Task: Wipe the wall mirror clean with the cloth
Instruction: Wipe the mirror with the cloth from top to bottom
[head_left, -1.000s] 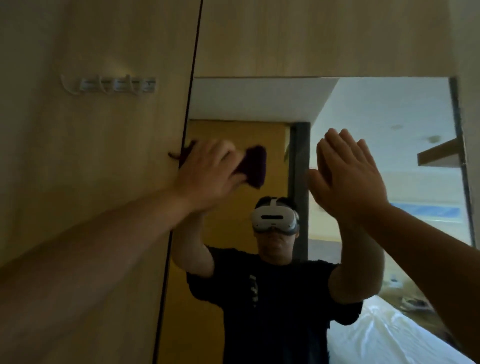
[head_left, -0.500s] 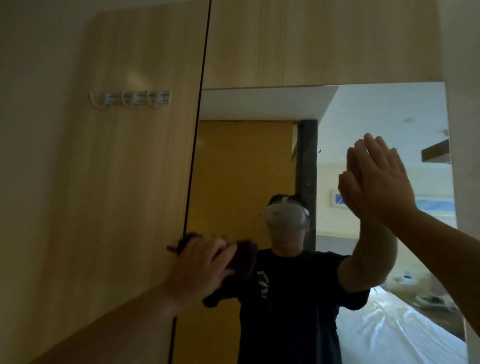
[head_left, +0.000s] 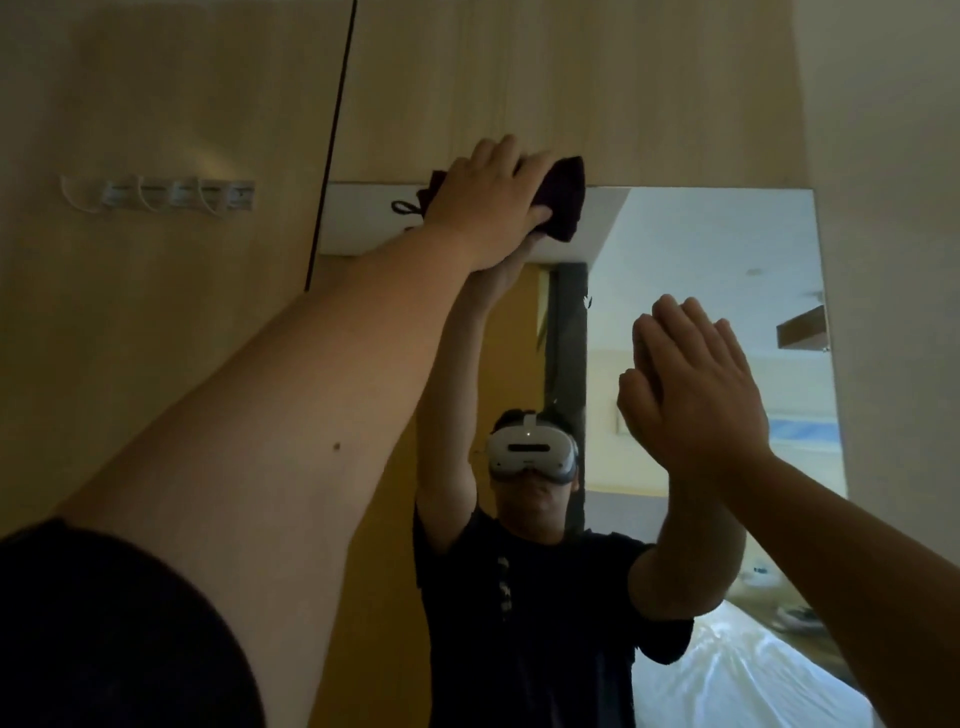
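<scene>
Wood-panelled wall: my left hand grips cloth at mirror top; right hand flat, braced. I'd press evenly along the edge.

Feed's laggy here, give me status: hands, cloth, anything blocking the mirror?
Left hand grips cloth at mirror's top edge. Right hand open, flat against glass. Nothing blocking.

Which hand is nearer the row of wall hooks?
Left. The left hand holds the cloth at the mirror's top edge, right of the hooks; the right hand is farther right and lower.
</scene>
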